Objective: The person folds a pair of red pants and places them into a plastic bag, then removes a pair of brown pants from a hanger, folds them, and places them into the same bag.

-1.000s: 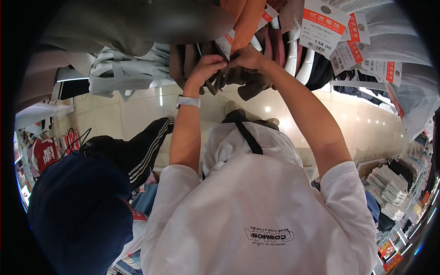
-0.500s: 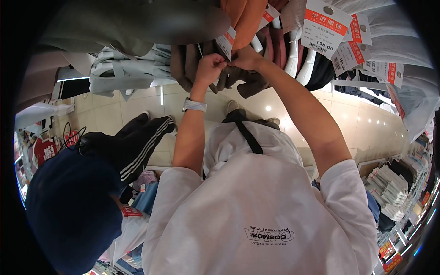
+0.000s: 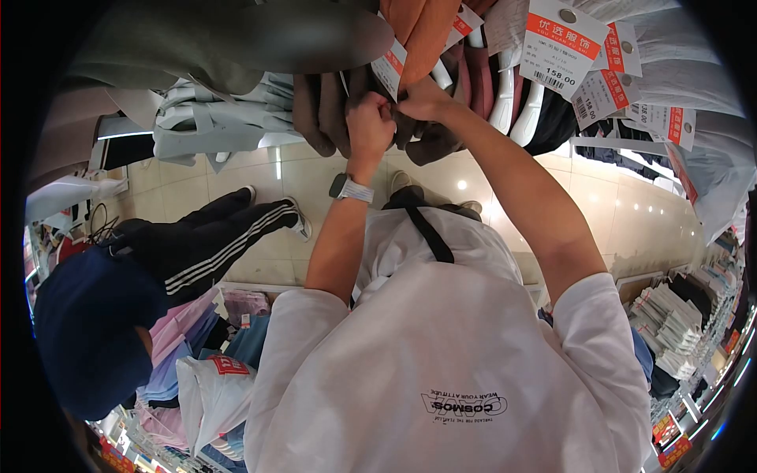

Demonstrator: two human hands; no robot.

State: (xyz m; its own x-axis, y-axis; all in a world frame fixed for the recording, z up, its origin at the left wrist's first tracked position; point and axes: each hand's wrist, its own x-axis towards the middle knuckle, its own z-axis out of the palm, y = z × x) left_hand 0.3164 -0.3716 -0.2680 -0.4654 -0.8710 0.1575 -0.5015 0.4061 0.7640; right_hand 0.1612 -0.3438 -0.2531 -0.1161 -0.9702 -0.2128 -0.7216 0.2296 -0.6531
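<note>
My left hand (image 3: 371, 124) is closed in a fist against the dark brown garments (image 3: 325, 118) hanging at the top centre, a watch (image 3: 351, 189) on its wrist. Its fingertips are turned away from me, and what they grip is hidden. Right beside it, my right hand (image 3: 423, 100) has its fingers closed at a brown garment's edge; the exact hold is partly hidden. A white and orange price tag (image 3: 389, 67) hangs just above both hands. Behind my right hand hangs an orange garment (image 3: 424, 39).
Large price tags (image 3: 561, 47) hang at the upper right, near white hangers (image 3: 527, 114). Light grey garments (image 3: 221, 118) hang on the left. A person in a dark blue cap (image 3: 95, 331) and striped black trousers stands at my left, near a white bag (image 3: 213, 394). Folded clothes (image 3: 666, 327) lie on the right.
My left hand has shifted slightly right and down and its wrist has turned, showing the watch face. My right hand stays nearly still. The person at left has moved further left, uncovering the white bag.
</note>
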